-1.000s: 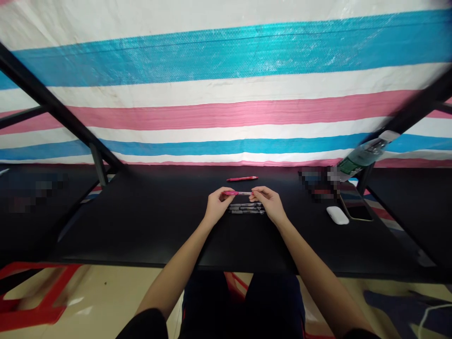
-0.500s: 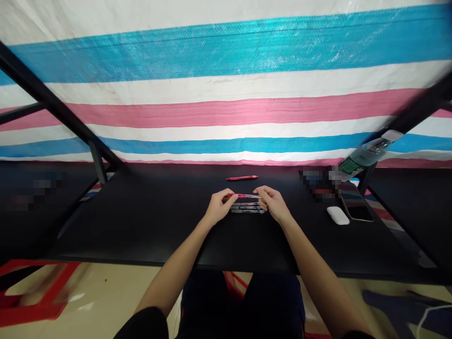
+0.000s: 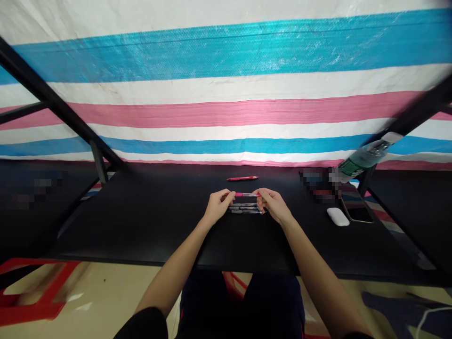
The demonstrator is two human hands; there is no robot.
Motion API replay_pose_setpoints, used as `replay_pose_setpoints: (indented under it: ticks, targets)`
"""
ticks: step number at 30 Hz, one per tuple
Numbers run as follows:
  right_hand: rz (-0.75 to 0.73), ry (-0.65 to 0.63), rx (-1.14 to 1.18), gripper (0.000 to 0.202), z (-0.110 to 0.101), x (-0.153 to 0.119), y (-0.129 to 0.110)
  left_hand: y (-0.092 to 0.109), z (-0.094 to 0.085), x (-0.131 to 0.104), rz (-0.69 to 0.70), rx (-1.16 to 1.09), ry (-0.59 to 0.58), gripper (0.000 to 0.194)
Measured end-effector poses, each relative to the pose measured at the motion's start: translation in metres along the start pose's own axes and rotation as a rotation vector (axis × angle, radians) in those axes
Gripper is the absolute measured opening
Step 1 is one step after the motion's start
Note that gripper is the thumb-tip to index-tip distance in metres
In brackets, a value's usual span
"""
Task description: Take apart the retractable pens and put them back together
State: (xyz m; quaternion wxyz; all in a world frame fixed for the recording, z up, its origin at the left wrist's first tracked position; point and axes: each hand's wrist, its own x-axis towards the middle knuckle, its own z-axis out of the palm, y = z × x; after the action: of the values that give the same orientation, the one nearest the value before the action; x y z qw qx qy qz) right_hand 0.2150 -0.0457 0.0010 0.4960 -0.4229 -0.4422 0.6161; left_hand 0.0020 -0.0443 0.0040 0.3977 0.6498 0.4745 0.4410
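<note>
A red pen point(image 3: 243, 194) with a clear barrel is held level above the black table point(image 3: 148, 212), one end in each hand. My left hand point(image 3: 219, 205) pinches its left end between thumb and fingers. At the right end, my right hand point(image 3: 271, 203) is closed on it, its fingertips partly hidden. Just below the held pen, several black-and-clear pens point(image 3: 245, 208) lie side by side, their right ends partly covered by my right hand. Farther back, another red pen point(image 3: 242, 178) rests alone on the table.
On the right lie a white earphone case point(image 3: 338, 216) and a dark phone point(image 3: 358, 209). A plastic bottle point(image 3: 367, 157) with a green label is tilted behind them, beside blurred items. Black metal posts point(image 3: 63, 110) flank the table, and a striped tarp point(image 3: 226, 113) hangs behind.
My fingers have shifted slightly on the red pen: the left grip has moved a little toward its left end, and the right fingers have changed position. The pens on the table lie unchanged.
</note>
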Motion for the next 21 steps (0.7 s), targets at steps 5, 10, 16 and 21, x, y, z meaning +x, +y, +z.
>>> replay_pose_setpoints:
  ticks: [5,10,16,21]
  targets:
    - [-0.055,0.026,0.024,0.033,-0.0024,0.0012,-0.0017,-0.0003,0.0011,0.0002,0.018,0.024,-0.009,0.036]
    - [-0.038,0.002,0.086,0.033,-0.0029,0.0003,-0.0031,0.0,0.0004,0.0002,-0.009,0.026,-0.014,0.042]
    - [0.017,-0.001,0.031,0.034,-0.0039,0.0017,0.001,-0.0015,0.0017,0.0008,0.032,0.015,-0.017,0.028]
    - [0.008,-0.024,0.038,0.032,-0.0047,0.0022,0.0003,0.0002,0.0017,0.0009,0.044,-0.022,-0.007,0.023]
